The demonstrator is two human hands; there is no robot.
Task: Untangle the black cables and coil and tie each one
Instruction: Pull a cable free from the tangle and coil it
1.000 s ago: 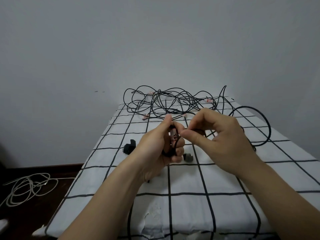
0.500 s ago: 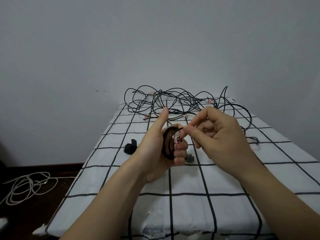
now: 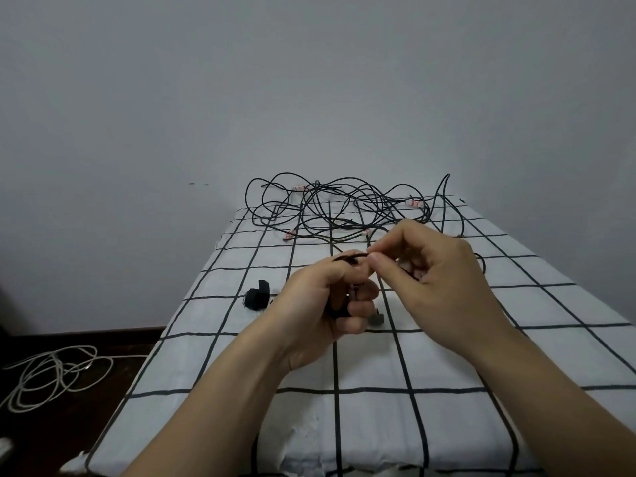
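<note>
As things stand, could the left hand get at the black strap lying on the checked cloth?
Probably not at once: the left hand is shut on a black cable coil. The black strap lies just beside it, nothing between.

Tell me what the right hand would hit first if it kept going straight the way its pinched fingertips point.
The right hand points left, its fingers pinching the black cable. Straight on, it would probably meet the left hand first, which grips the coil; they look nearly touching, though depth is unclear.

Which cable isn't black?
The white cable, lying in loose loops on the dark floor left of the table. The tangled pile and the coil in the left hand are black.
</note>
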